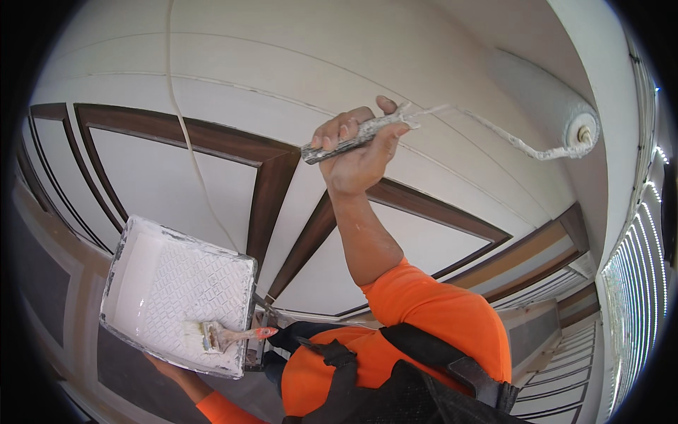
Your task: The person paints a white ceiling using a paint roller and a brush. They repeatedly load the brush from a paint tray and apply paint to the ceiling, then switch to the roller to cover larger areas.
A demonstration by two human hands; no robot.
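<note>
My right hand is raised and closed around the grip of a paint roller, smeared with white paint. The roller's bent wire frame runs right to its white sleeve, which lies against the pale surface at upper right. My left hand goes under the near edge of a paint tray and supports it; its fingers are hidden by the tray. White paint covers the tray's ribbed slope and pools at its left side. A paintbrush lies across the tray's near right part, its bristles coated white and its reddish handle tip past the rim.
A thin cable hangs in front of the wall, running down behind the tray. Dark brown mouldings frame white panels. Part of a metal frame shows beside the tray. A striped, bright opening is at the right.
</note>
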